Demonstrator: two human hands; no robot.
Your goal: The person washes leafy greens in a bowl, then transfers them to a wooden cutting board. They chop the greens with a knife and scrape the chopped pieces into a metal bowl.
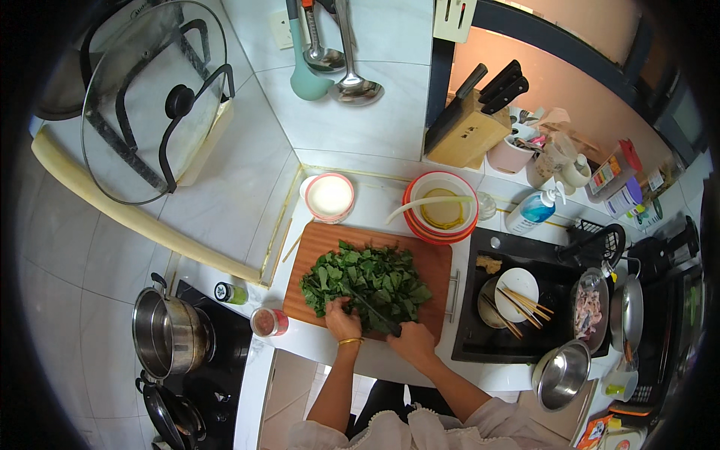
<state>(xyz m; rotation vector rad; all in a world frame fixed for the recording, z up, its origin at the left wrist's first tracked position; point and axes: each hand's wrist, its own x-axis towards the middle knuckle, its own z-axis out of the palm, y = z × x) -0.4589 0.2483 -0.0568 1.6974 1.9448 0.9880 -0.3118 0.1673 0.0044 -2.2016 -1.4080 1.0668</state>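
A broad heap of chopped leafy greens (388, 278) covers much of the wooden cutting board (439, 256). My right hand (413, 343) grips the black handle of a kitchen knife (368, 304), whose dark blade lies slanted among the leaves, pointing up and left. At the heap's near edge, my left hand (342, 322) rests on the greens with its fingertips partly hidden by leaves. A gold bracelet (351, 341) circles the left wrist.
Right of the board is a black sink (467, 332) holding bowls, chopsticks (526, 306) and a colander of raw meat (588, 315). Behind stand a white cup (330, 196) and stacked red-rimmed bowls (413, 216). A spice jar (270, 322) and steel pot (169, 332) are left.
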